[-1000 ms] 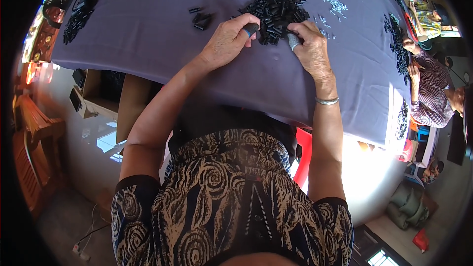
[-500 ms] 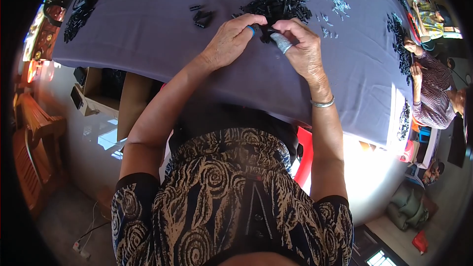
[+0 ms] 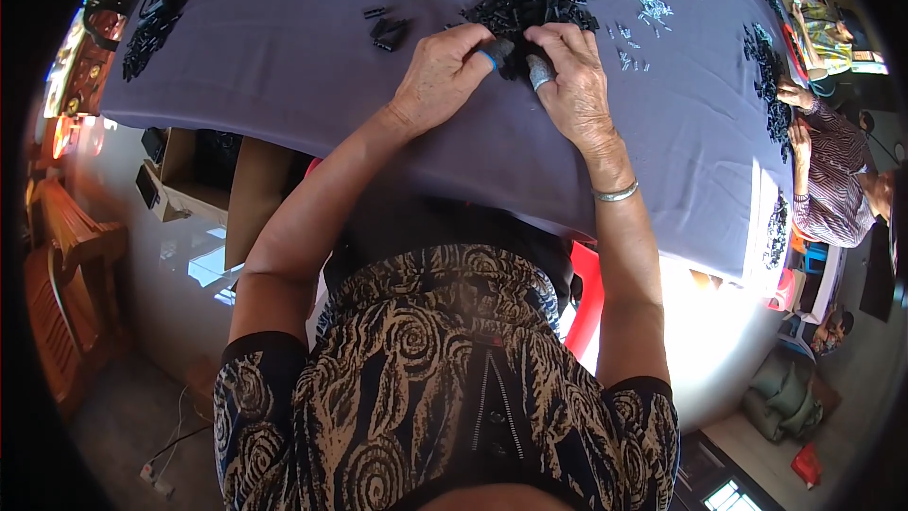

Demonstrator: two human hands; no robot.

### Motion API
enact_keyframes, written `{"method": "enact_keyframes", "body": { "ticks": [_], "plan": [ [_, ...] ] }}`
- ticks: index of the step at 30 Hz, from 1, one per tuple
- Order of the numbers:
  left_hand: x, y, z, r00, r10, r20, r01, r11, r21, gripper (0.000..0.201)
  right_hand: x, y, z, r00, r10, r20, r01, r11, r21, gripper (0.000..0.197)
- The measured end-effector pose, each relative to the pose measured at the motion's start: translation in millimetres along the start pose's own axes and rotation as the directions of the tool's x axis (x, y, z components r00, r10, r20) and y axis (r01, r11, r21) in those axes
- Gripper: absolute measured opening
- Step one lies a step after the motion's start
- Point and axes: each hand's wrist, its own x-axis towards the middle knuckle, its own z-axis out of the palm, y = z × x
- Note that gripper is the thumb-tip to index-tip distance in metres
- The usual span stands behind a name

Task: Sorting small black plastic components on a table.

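At the near edge of a heap of small black tube-like parts [image 3: 539, 2], my two hands work a short gap apart. My left hand [image 3: 442, 74] has its thumb and bent fingers closed together; a dark cover with a blue band sits on the thumb. My right hand [image 3: 575, 80] curls its fingers down at the heap, with a grey cover on its thumb. Black pieces show between the hands, but what either set of fingertips holds is hidden against the dark parts. A few loose black parts [image 3: 388, 33] lie left of my left hand.
Small clear or silvery pieces [image 3: 648, 2] lie right of the heap on the grey-purple cloth [image 3: 303, 57]. More black parts [image 3: 147, 43] line the left edge. Another person's hands [image 3: 796, 114] touch black parts at the right edge. An open cardboard box [image 3: 255, 189] stands below the table.
My hands have drawn slightly apart from where they met. My right hand has turned, its fingers now lower toward the heap. My left thumb's dark cover now shows more.
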Motion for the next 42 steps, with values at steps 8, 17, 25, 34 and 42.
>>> {"method": "enact_keyframes", "body": {
  "ticks": [8, 17, 25, 34, 42],
  "plan": [
    [5, -5, -10, 0.988, 0.009, -0.152, 0.002, 0.997, 0.077, 0.016, -5, 17, -5, 0.978, 0.206, -0.021, -0.204, 0.975, 0.091, 0.025],
    [19, -35, -72, 0.911, 0.152, -0.382, 0.136, 0.767, 0.627, 0.014, -9, 37, -14, 0.889, 0.441, -0.126, -0.389, 0.871, 0.301, 0.025],
    [17, -48, -75, 0.925, -0.07, -0.373, 0.331, 0.627, 0.705, 0.019, -9, 41, -20, 0.843, 0.513, -0.161, -0.457, 0.841, 0.289, 0.023],
    [15, -52, -69, 0.934, 0.038, -0.356, 0.25, 0.643, 0.724, 0.021, -12, 41, -18, 0.843, 0.535, -0.046, -0.505, 0.819, 0.271, 0.023],
    [15, -52, -66, 0.922, 0.076, -0.379, 0.231, 0.678, 0.698, 0.022, -14, 41, -19, 0.88, 0.472, -0.046, -0.448, 0.86, 0.242, 0.025]
  ]
}}
